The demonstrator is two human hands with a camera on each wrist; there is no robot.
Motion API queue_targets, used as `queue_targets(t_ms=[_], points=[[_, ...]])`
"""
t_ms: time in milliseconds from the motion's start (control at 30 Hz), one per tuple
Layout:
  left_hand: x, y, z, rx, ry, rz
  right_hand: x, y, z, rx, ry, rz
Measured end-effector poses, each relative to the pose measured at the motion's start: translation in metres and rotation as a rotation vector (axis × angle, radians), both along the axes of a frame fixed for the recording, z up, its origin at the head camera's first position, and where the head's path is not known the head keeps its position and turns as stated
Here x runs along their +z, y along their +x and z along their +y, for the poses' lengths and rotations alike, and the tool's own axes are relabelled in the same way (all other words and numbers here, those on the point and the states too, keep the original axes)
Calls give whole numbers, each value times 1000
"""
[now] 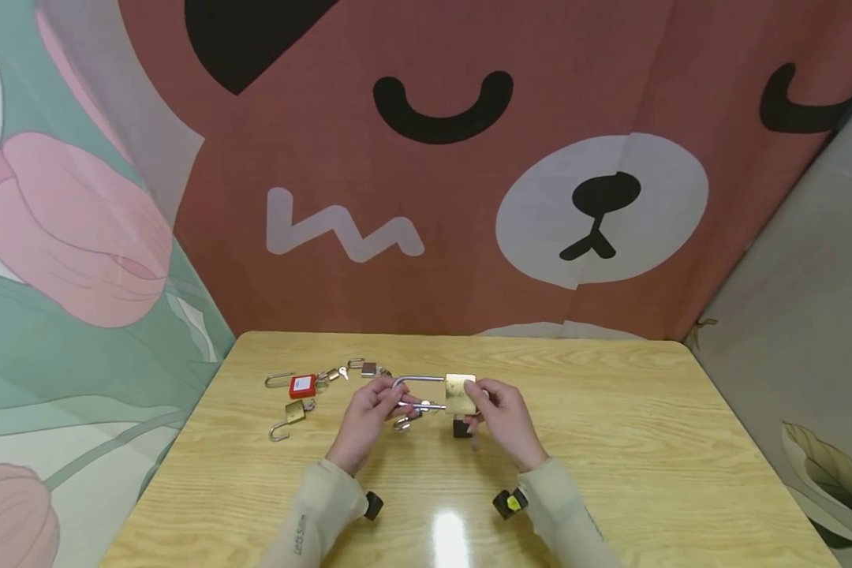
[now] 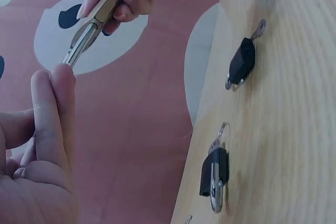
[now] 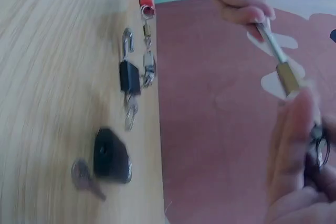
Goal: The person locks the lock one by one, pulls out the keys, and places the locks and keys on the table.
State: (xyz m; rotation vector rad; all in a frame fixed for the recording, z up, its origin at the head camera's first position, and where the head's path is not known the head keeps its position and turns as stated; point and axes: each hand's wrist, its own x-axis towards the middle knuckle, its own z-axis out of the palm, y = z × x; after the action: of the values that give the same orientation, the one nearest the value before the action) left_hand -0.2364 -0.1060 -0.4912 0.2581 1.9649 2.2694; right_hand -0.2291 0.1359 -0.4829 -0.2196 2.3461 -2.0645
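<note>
Held up over the table is a brass padlock [image 1: 460, 393] with a long steel shackle [image 1: 420, 379]. My left hand [image 1: 362, 414] pinches the curved end of the shackle between thumb and fingers. The brass body is gripped by my right hand [image 1: 506, 414], thumb on its front face. In the right wrist view, a key ring [image 3: 326, 150] hangs at the right fingers, partly hidden. Whether the shackle's lower leg enters the body, I cannot tell. Beneath the hands lie two black padlocks, one [image 2: 215, 174] with its shackle showing, the other [image 3: 111, 156] beside a key [image 3: 84, 177].
On the table's left lie a red padlock [image 1: 302, 386], an opened brass padlock [image 1: 294, 412], a small brass padlock [image 1: 333, 375] with a key [image 1: 344, 372], and a silver padlock [image 1: 369, 369]. A patterned curtain [image 1: 454, 300] hangs behind the wooden table [image 1: 625, 457].
</note>
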Motion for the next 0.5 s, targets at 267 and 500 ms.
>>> queue_targets(t_ms=[267,500], points=[[-4,1,0,-59,-38,5,-6,0,1,41,-32,-33],[-9,3,12,-135,-157,-15,-8,0,0,101,-11,-25]])
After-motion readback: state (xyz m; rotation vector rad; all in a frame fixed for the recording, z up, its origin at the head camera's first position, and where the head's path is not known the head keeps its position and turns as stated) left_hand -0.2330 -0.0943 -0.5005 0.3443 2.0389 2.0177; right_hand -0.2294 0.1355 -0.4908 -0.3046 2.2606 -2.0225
